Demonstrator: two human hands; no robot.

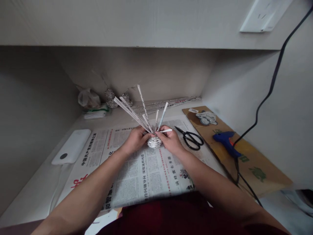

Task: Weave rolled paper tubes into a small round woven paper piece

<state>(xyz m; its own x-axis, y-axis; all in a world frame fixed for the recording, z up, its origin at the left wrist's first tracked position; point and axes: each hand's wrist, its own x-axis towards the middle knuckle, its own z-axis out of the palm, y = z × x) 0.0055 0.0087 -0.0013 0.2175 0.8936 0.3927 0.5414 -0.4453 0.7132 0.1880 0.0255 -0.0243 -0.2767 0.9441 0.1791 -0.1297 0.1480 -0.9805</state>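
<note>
Between my hands is a small woven paper basket [155, 142], with several rolled paper sticks [129, 111] rising from its rim and fanning outward. My left hand [136, 139] grips its left side, thumb on the rim. Closed on the right side, my right hand [170, 140] has its thumb and fingers at the base of the sticks, and one short stick [166, 130] points right over it. The undersides of the fingers are hidden. Newspaper [137, 176] lies under the basket. Black-handled scissors [192, 138] rest just right of my right hand.
A blue glue gun [226, 142] with a black cord [271, 81] lies on cardboard [264, 163] at right, near a crumpled wad [206, 117]. At left is a white device [72, 147]. Woven pieces [111, 98], a plastic bag [88, 98] and long paper sticks [171, 103] lie behind. A shelf [146, 26] overhangs.
</note>
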